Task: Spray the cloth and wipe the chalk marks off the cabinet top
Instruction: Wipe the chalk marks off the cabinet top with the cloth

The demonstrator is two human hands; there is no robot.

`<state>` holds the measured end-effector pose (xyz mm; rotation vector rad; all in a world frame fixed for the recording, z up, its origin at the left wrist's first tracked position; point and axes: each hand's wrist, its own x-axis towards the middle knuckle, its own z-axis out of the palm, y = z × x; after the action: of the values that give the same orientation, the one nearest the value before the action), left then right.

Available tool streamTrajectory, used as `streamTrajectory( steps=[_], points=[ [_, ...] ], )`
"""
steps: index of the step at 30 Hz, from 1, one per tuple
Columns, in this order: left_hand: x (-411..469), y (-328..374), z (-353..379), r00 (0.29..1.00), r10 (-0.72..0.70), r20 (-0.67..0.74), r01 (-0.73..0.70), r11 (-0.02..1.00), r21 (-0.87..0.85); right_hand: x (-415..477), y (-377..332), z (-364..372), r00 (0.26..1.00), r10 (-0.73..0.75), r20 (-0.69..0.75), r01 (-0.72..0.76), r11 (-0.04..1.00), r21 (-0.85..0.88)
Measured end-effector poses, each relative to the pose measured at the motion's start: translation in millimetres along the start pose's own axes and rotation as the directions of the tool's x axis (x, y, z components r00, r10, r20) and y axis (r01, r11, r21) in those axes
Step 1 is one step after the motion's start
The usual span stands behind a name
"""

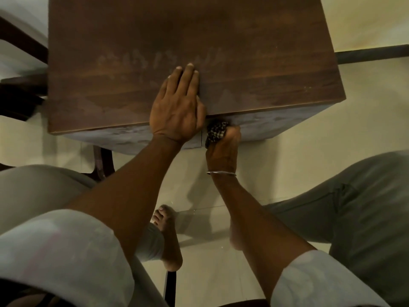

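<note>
While left hand lies flat, fingers together, on cabinet top w/ chalk marks just beyond, right hand is fisted round checked cloth vs. cabinet front, bangle at wrist.

The cabinet top lies bare except for the flat left hand at its near edge. The right hand with the bunched cloth blocks the front face; dark chair frames crowd the left side.
</note>
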<state>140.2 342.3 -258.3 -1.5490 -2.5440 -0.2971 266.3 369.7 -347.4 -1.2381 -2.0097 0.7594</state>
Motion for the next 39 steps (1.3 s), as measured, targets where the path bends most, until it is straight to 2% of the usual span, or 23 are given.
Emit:
streamTrajectory(
  steps=[3,6,8,10,14,17,20,24,26,28,31,33,35,37,39],
  points=[
    [0,0,2,1.000,0.000,-0.018,0.000,1.000,-0.004,-4,13,6,0.999,-0.001,0.050,0.002,1.000,-0.030],
    [-2,-1,5,0.999,-0.001,-0.048,0.001,1.000,-0.005,-7,35,17,0.983,0.059,0.173,-0.031,0.987,-0.156],
    [-2,-2,6,0.998,0.001,-0.063,-0.002,1.000,0.000,-5,46,24,0.977,0.117,0.180,-0.079,0.975,-0.206],
    [-1,0,7,0.997,0.008,-0.076,-0.008,1.000,0.002,-2,51,25,0.976,0.106,0.189,-0.062,0.972,-0.228],
    [-3,-1,7,0.997,0.000,-0.078,0.000,1.000,-0.001,-7,36,11,0.990,0.016,0.142,0.004,0.990,-0.143],
    [-3,0,8,0.996,-0.005,-0.084,0.003,1.000,-0.017,-13,14,1,0.999,-0.025,0.021,0.026,0.997,-0.075],
    [-3,1,4,0.998,-0.018,-0.066,0.015,0.999,-0.050,-6,-2,1,0.996,0.026,-0.080,-0.033,0.996,-0.085],
    [0,-2,-9,0.999,-0.037,-0.005,0.036,0.988,-0.152,-7,9,1,0.993,0.099,0.064,-0.088,0.983,-0.160],
    [-2,-9,-15,1.000,0.019,0.021,-0.014,0.980,-0.197,-5,18,3,0.978,0.161,0.134,-0.136,0.974,-0.180],
    [-7,-28,-21,0.998,0.056,0.039,-0.049,0.983,-0.177,0,20,8,0.972,0.174,0.159,-0.147,0.975,-0.166],
    [-23,-61,-27,0.993,-0.096,0.068,0.102,0.991,-0.087,-9,17,11,0.951,0.269,0.151,-0.249,0.958,-0.140],
    [-28,-65,-29,0.989,-0.124,0.079,0.127,0.991,-0.030,-24,11,9,0.934,0.322,0.152,-0.313,0.946,-0.081],
    [-26,-61,-28,0.988,-0.126,0.093,0.129,0.991,-0.026,-41,4,9,0.938,0.260,0.229,-0.267,0.964,-0.001],
    [-25,-60,-26,0.984,-0.159,0.080,0.162,0.986,-0.033,-52,-9,8,0.938,0.105,0.330,-0.128,0.991,0.049],
    [-26,-61,-24,0.982,-0.175,0.065,0.178,0.984,-0.031,-45,-21,13,0.952,0.040,0.304,-0.047,0.999,0.016]
  ],
)
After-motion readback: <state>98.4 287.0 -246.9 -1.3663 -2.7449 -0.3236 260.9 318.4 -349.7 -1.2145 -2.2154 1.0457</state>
